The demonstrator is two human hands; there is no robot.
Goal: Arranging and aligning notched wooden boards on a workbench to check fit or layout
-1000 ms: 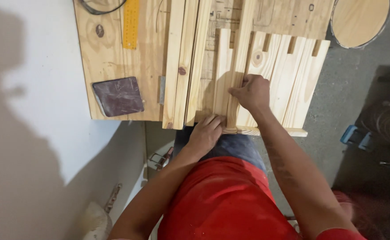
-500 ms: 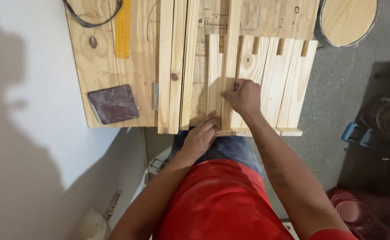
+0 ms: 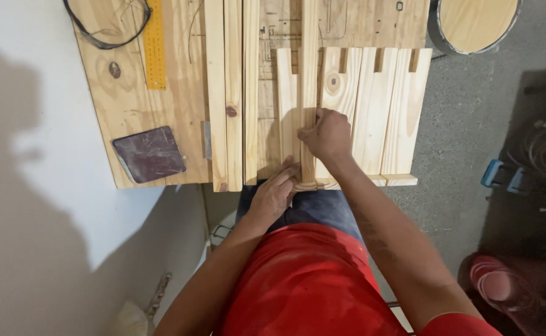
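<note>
Seen from the head camera, a narrow wooden slat [image 3: 309, 93] is held lengthwise on a plywood workbench [image 3: 123, 106], lying between the wider pale boards [image 3: 372, 112] of a slatted panel. The right hand [image 3: 327, 132] is laid on the slat about midway along the panel, its fingers curled and pressed down over the wood, so the slat is gripped from above. The left hand [image 3: 276, 190] is set at the near end of the same slat, at the bench's front edge, with the fingers bent around the slat's end and pinching it. Two long loose battens [image 3: 224, 93] are laid side by side to the left of the panel, running parallel to it. Farther left on the bench, a dark reddish sheet of sandpaper [image 3: 150, 154] is seen near the front corner, a yellow ruler [image 3: 155, 43] is laid toward the back, and a dark looped cable [image 3: 105, 25] is curled just beside it. A round wooden disc [image 3: 477, 22] is seen off the bench at the upper right, above the grey floor [image 3: 466, 124].
</note>
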